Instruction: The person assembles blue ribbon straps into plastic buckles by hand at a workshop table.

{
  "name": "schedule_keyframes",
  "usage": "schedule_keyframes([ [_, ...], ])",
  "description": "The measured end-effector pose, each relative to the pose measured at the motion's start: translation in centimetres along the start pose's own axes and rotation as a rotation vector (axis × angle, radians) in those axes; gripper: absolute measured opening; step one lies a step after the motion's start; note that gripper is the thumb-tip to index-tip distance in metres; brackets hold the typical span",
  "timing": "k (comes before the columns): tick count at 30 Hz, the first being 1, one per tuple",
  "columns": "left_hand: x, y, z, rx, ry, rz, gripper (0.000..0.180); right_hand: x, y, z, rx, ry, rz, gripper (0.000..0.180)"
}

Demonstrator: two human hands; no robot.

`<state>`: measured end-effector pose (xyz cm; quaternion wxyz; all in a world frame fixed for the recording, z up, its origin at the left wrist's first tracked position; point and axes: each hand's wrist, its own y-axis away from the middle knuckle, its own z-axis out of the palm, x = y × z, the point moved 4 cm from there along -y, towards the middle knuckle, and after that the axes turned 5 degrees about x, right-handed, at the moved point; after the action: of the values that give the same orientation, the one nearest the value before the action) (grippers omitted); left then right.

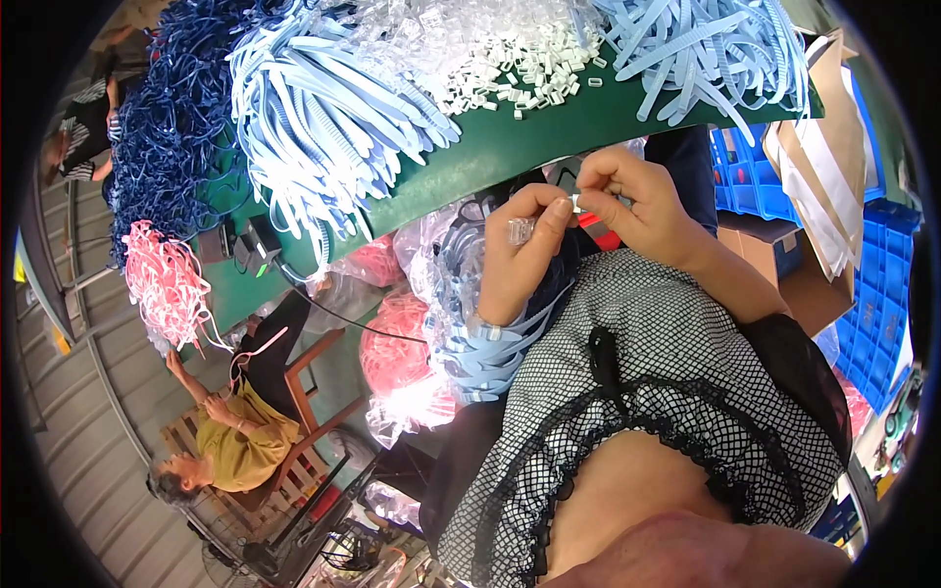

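Observation:
My left hand (529,245) and my right hand (637,206) meet in front of the table's near edge. Between their thumbs and forefingers they pinch a small white plastic piece (576,203), like the loose ones on the table. A small clear plastic piece (520,230) is also tucked in the left hand's curled fingers. Beyond the hands, the green table (490,147) bears a heap of small white plastic pieces (534,73) and a pile of clear plastic parts (421,29). Light blue straps (314,118) fan out left of them, and more blue straps (706,49) lie at the right.
Dark blue cords (176,118) and a pink cord bundle (167,284) hang at the left end. A black adapter (260,245) trails a cable. Bagged blue straps (480,358) and pink bundles (397,338) sit below. Blue crates (867,304) stand right. A seated person (245,441) handles pink cord.

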<state>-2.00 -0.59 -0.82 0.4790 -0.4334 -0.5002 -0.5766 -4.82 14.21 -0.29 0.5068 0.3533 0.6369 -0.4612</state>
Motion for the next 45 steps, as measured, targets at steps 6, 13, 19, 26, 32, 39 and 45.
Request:
schedule_keyframes([
  [6, -0.1, 0.1, 0.2, -0.060, -0.038, -0.001, 0.013, -1.0, -0.3, -0.4, -0.114, 0.255, -0.169, 0.024],
  [13, -0.7, 0.1, -0.5, 0.051, 0.107, -0.084, 0.017, -1.1, 0.2, -1.6, -0.061, 0.328, -0.037, 0.020],
  [19, -0.7, -0.6, -0.2, -0.191, 0.513, -0.077, 0.031, 2.3, 1.0, -3.6, 0.096, -0.151, 0.195, 0.018],
  [26, -1.2, -0.5, 1.7, -0.107, 0.399, 0.075, 0.039, 2.0, 1.0, -2.9, 0.080, -0.281, 0.234, 0.019],
  [32, -2.6, 0.5, 3.0, -0.455, 0.439, -0.343, 0.045, -0.9, -0.8, -1.8, -0.077, 0.064, -0.237, 0.021],
  [39, -0.9, 0.4, 2.6, -0.349, 0.224, -0.127, 0.026, -1.1, -0.9, -2.4, -0.328, 0.128, -0.006, 0.020],
  [45, -1.8, 0.3, 1.1, -0.116, 0.271, -0.061, 0.027, 1.3, 0.4, -1.4, 0.044, -0.246, 0.127, 0.015],
])
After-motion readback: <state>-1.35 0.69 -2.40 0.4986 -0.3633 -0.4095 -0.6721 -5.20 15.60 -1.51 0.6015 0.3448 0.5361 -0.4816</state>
